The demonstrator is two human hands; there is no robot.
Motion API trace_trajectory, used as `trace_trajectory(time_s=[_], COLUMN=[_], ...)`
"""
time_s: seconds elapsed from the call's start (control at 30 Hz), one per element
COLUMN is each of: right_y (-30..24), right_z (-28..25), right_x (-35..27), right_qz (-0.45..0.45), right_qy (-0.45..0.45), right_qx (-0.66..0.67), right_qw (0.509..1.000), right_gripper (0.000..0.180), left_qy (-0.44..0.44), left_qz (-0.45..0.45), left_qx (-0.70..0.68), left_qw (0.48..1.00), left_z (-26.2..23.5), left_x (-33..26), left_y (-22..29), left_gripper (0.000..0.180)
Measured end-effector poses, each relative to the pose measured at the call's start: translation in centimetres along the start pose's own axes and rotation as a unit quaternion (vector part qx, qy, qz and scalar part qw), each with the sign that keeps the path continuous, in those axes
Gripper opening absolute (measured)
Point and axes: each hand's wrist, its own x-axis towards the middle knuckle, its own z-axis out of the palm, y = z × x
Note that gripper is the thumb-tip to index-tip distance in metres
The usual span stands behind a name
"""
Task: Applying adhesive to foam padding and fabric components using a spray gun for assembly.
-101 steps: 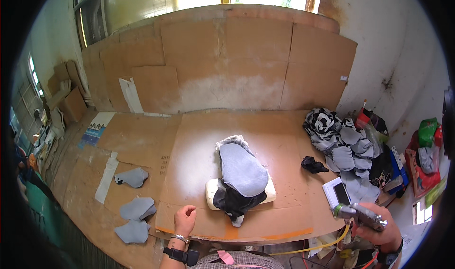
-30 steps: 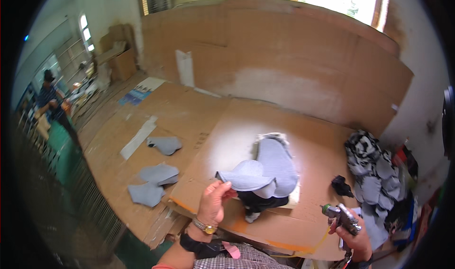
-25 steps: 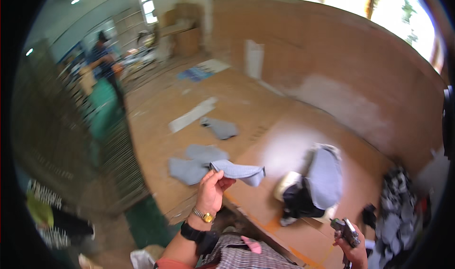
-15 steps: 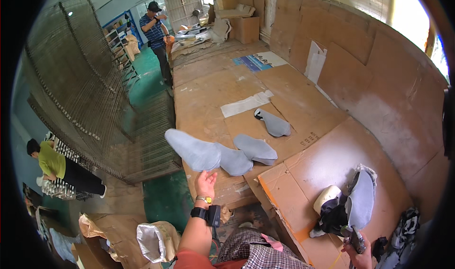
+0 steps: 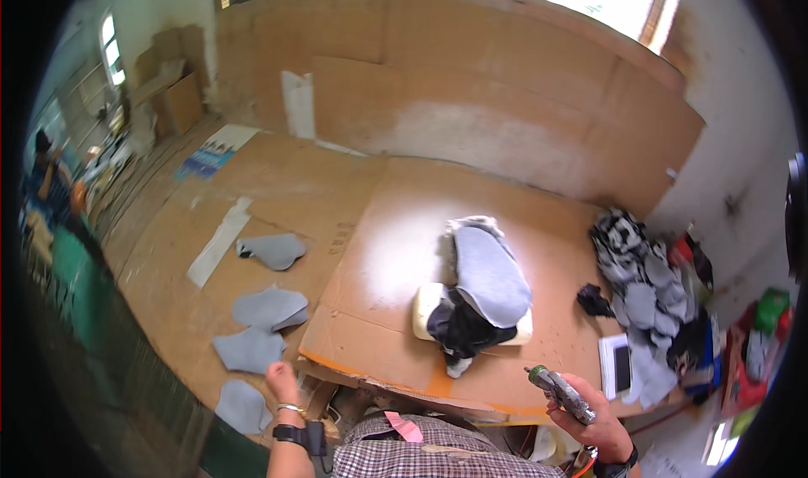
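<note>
- Notably, the right hand (image 5: 593, 419), at the lower right of the frame, was closed around a grey spray gun (image 5: 560, 394) whose nozzle pointed up-left toward the shoe form (image 5: 475, 297).
- That form, with a grey panel (image 5: 491, 272) draped over its black and cream body, lay at the centre of the frame on a cardboard sheet (image 5: 396, 251).
- Risk, in my judgement: a squeeze of the gun at that angle could mist the cardboard and the panel's outer face.
- Left hand (image 5: 282, 384), at the lower left, held nothing; its fingers were loosely curled, just beside the lowest grey felt pieces (image 5: 252, 347).
- Risk: those pieces lay near the bench edge, and a brush of the wrist could push one off.
- Worktop was a brown bench (image 5: 278, 183) with a cardboard backboard (image 5: 471, 74) across the top of the frame.
- Piled fabric (image 5: 640, 276) sat at the right; boxes (image 5: 172, 99) stood at the upper left, with a person (image 5: 50, 183) at the far left.
</note>
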Motion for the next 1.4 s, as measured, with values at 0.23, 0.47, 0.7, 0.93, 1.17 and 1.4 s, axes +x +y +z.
trace_trajectory(time_s=[0.23, 0.47, 0.7, 0.93, 1.17, 1.4], right_y=[2.6, 3.6, 3.1, 1.6, 0.3, 1.9], right_z=[0.7, 1.4, 1.9, 2.6, 2.6, 0.4], right_x=[-6.2, -12.7, -16.1, -16.6, -16.3, -18.1], right_qz=[0.014, 0.048, 0.021, -0.014, -0.044, 0.008], right_qy=[0.097, 0.181, 0.193, 0.182, 0.181, 0.199], right_qx=[0.011, 0.038, 0.091, 0.086, 0.079, 0.093], right_qw=[0.995, 0.982, 0.977, 0.979, 0.979, 0.975], right_gripper=[0.055, 0.056, 0.057, 0.058, 0.056, 0.056], left_qy=[-0.277, -0.294, -0.477, -0.557, -0.367, -0.349], left_qz=[0.522, 0.582, 0.491, 0.382, 0.340, 0.489], left_qx=[0.009, 0.166, 0.092, -0.026, -0.075, -0.023], left_qw=[0.807, 0.739, 0.723, 0.737, 0.862, 0.799], left_z=[15.3, 23.8, 26.8, 26.1, 22.1, 20.0], left_x=[-13.5, -15.2, -11.0, -8.3, -3.4, -10.5], left_y=[24.7, 29.2, 29.0, 28.7, 27.2, 27.9], left_gripper=[0.037, 0.024, 0.030, 0.041, 0.044, 0.039])
